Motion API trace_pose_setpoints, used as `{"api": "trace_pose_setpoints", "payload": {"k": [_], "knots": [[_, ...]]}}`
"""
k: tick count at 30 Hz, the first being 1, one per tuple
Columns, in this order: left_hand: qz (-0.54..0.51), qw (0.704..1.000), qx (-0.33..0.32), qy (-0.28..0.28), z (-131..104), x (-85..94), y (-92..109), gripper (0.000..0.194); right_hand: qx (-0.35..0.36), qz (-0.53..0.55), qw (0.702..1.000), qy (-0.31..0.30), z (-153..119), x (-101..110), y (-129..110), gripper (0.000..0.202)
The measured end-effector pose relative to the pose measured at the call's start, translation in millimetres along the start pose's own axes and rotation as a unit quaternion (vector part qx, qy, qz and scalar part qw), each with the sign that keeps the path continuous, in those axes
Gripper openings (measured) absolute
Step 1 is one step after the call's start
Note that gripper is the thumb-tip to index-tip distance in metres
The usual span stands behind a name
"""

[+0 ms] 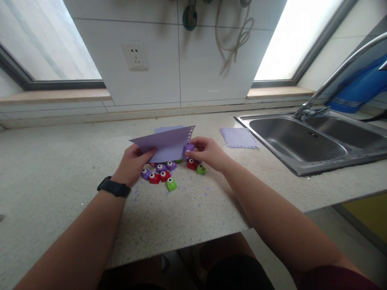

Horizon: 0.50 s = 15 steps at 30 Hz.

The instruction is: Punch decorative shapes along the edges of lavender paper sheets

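A purple paper sheet (166, 143) is raised over the counter, with a row of punched holes along its right edge. My left hand (133, 163) is closed on its left end, thumb on top. At the right edge my right hand (208, 152) pinches a purple craft punch (188, 149) against the holes. Below the sheet lie several small punches with eye designs, among them a green one (171, 184), a red one (154, 178) and a purple one (146, 174). Another red punch (191, 163) and a green punch (201, 169) sit under my right hand.
Purple sheets with punched edges (239, 137) lie on the counter (169, 225) right of my hands. Farther right is a steel double sink (296, 139) with a faucet (338, 72). Small purple paper bits are scattered near the punches. More purple paper (165, 129) shows behind the raised sheet.
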State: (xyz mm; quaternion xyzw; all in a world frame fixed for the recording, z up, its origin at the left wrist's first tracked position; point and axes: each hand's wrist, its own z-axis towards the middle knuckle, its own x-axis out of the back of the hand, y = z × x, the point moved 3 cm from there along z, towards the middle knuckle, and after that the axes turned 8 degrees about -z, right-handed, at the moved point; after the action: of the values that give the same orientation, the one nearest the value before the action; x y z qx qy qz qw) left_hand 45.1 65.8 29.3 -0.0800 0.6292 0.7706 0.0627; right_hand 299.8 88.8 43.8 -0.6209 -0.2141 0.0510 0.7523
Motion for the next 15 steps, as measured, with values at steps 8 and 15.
{"api": "trace_pose_setpoints", "payload": {"k": [8, 15], "knots": [[-0.009, 1.0, -0.011, 0.003, -0.8, -1.6, 1.3, 0.039, 0.001, -0.002, 1.0, 0.004, 1.1, 0.4, 3.8, 0.038], [0.015, 1.0, 0.001, -0.006, -0.9, -0.6, 1.8, 0.035, 0.001, -0.004, 1.0, -0.011, 0.0, 0.7, 4.0, 0.035]]}}
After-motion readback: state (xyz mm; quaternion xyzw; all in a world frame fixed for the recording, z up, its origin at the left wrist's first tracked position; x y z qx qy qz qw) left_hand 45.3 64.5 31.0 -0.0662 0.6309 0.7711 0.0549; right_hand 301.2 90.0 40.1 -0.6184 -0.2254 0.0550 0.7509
